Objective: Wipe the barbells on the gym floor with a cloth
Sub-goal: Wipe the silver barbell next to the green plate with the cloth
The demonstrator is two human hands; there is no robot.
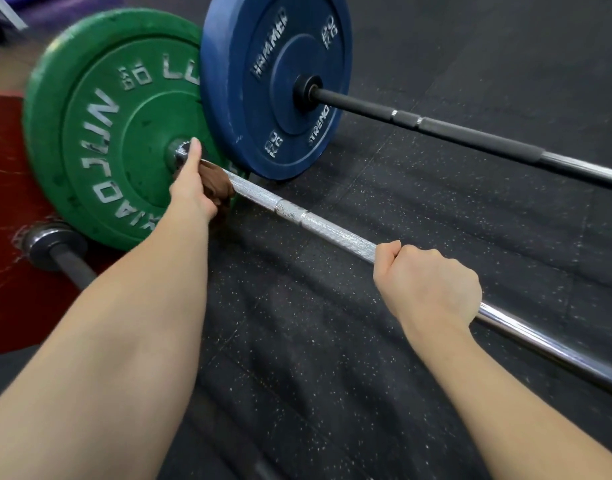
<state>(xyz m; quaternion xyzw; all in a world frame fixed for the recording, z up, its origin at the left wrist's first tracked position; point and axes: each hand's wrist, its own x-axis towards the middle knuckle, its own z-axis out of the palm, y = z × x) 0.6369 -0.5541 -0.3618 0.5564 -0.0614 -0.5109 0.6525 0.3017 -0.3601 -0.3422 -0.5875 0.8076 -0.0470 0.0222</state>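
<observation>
A chrome barbell lies on the black rubber floor, running from a green plate down to the lower right. My left hand grips a brown cloth wrapped round the bar right beside the green plate, thumb pointing up at the hub. My right hand is curled round the same bar farther right. A second barbell, dark with a blue plate, lies behind it.
A third bar end with a dark collar lies at the left on a red floor patch. Speckled black rubber flooring spreads below and to the right of the bars.
</observation>
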